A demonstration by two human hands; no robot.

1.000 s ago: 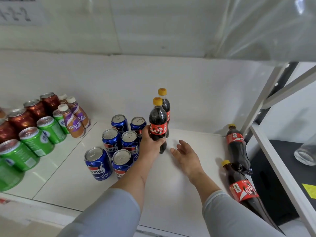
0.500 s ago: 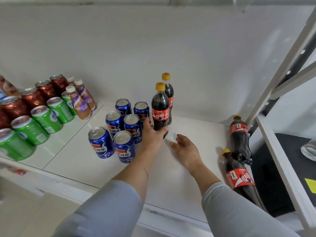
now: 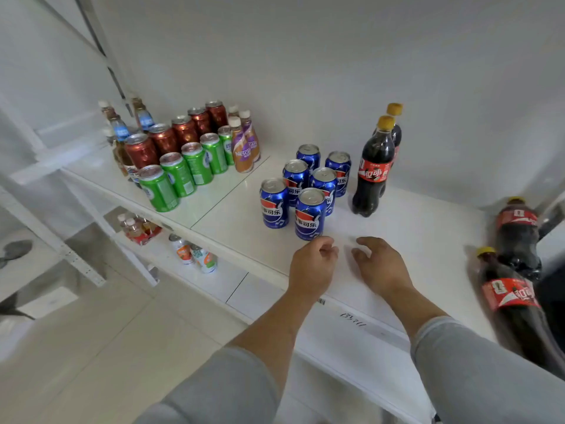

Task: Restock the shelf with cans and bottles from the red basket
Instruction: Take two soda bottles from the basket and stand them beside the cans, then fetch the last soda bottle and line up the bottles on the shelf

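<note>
Now we note the shelf [image 3: 428, 240], its front edge under our wrists. Two cola bottles [image 3: 516, 270] lie flat right of the blue cans [image 3: 302, 191]; they may roll off. An upright cola bottle [image 3: 371, 175] stands just right of the cans. Left hand [image 3: 312, 267] and right hand [image 3: 379, 264] are loosely curled, holding nothing, and could knock the nearest can. Red basket unseen.

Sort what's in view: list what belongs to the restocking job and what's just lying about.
Part of the job:
- shelf
- blue cans
- upright cola bottles
- lying cola bottles
- left hand and right hand, both empty

Just lying about:
- green cans, red cans, coffee bottles
- drinks on the lower shelf
- the red basket is not in view
</note>
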